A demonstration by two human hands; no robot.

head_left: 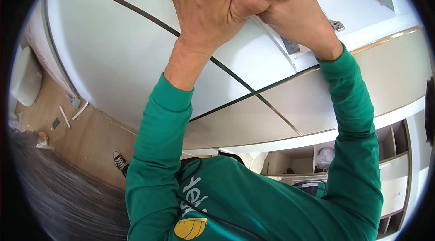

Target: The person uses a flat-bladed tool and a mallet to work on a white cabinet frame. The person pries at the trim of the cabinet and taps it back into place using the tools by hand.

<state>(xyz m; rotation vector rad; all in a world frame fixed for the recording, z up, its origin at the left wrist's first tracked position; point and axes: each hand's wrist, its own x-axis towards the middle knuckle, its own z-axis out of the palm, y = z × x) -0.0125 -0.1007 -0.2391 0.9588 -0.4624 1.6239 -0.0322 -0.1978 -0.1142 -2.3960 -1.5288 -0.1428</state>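
Observation:
At the top of the head view my two hands are raised close together in front of pale cabinet fronts. My left hand (204, 10) is closed, its thumb lying across toward the right hand. Beside it my right hand (294, 12) is closed too, its fingers mostly hidden behind the left thumb and cut off by the upper edge. What they grip between them is too hidden to name. Just beyond my right wrist, a metal hinge (337, 25) sits on the white cabinet frame (362, 32). A grey metal piece (291, 45) shows below the right hand.
Glossy pale panels (113, 37) with dark metal trim (231, 75) stand before me. On the brown floor (90, 141) lie white strips (65, 117) and scraps. A person's shoe (42, 139) is at the far left. Open shelves (290, 161) hold a plastic bag (324, 158).

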